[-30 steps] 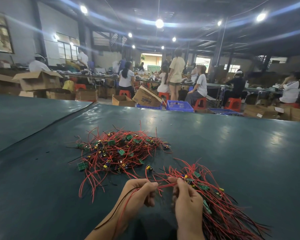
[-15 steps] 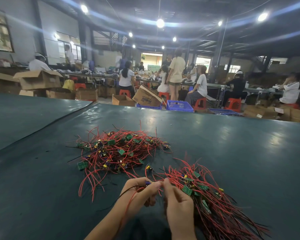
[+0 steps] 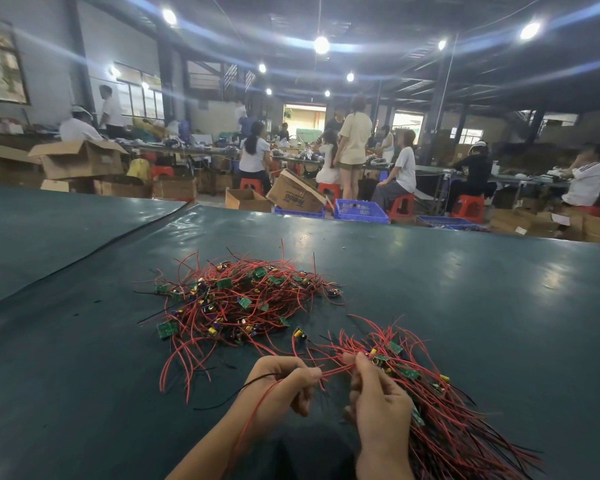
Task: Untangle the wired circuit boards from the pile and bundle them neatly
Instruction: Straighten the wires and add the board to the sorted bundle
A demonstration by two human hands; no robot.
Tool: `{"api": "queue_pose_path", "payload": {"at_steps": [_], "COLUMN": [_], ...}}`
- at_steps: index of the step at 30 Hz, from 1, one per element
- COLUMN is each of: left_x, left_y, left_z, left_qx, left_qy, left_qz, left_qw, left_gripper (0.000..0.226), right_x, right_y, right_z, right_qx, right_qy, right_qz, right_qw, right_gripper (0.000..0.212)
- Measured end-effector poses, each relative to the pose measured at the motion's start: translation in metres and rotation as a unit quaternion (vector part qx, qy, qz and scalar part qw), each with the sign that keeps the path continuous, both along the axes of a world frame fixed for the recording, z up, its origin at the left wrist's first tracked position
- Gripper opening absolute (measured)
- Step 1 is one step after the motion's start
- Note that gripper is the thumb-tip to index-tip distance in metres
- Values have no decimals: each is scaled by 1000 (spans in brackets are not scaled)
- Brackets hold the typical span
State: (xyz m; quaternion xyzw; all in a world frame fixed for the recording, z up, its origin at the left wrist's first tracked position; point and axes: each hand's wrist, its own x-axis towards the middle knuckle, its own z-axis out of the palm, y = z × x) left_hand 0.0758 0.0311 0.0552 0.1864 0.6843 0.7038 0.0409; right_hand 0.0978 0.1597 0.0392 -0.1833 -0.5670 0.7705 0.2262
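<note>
Partway through, judging by the two heaps on the dark green table (image 3: 465, 289). Farther out, a tangled pile (image 3: 243, 299) of red wires and small green circuit boards, loose ends poking out every way, not sorted at all yet. Nearer and to the right, a bundle (image 3: 458, 431) of wires laid roughly parallel, boards gathered at the upper end, tails fanning toward the bottom edge of the view. Similar in bulk to the pile, so perhaps around half done, though impossible to count.

Fingers of the left hand (image 3: 284, 382) curled, pinching a red wire (image 3: 336, 371) at the tips, with a black lead and another red one trailing back along the wrist. Fingers of the right hand (image 3: 378, 403) curled too, pinching the same wire just beside the head of the bundle — whether also gripping the bundle itself, cannot tell. Wire drawn between the two hands, probably one piece being straightened before joining the rest. One stray board (image 3: 299, 334) with a yellow part lying between pile and bundle.

Left to do: work through the far pile, even up the fanned tails, secure the bundle — no tie to be seen on it.
</note>
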Motion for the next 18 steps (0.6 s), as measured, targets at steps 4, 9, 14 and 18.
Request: {"api": "queue_pose_path", "payload": {"at_steps": [4, 9, 14, 18], "left_x": [0, 2, -2, -4], "left_y": [-4, -4, -9, -5], "left_z": [1, 1, 2, -3], "left_qx": [20, 52, 160, 191], "left_qy": [-6, -46, -123, -124], "left_qz": [-15, -23, -8, 35], "left_qw": [1000, 997, 979, 973], "left_gripper": [30, 35, 32, 37], "right_x": [-4, -2, 1, 8], "right_y": [19, 20, 12, -3], "right_z": [3, 4, 7, 8], "right_qx": [-78, -81, -69, 4], "right_qy": [20, 59, 127, 175], "right_qz": [-42, -40, -24, 21], "right_qw": [996, 994, 989, 984], "right_gripper": [23, 23, 22, 25]}}
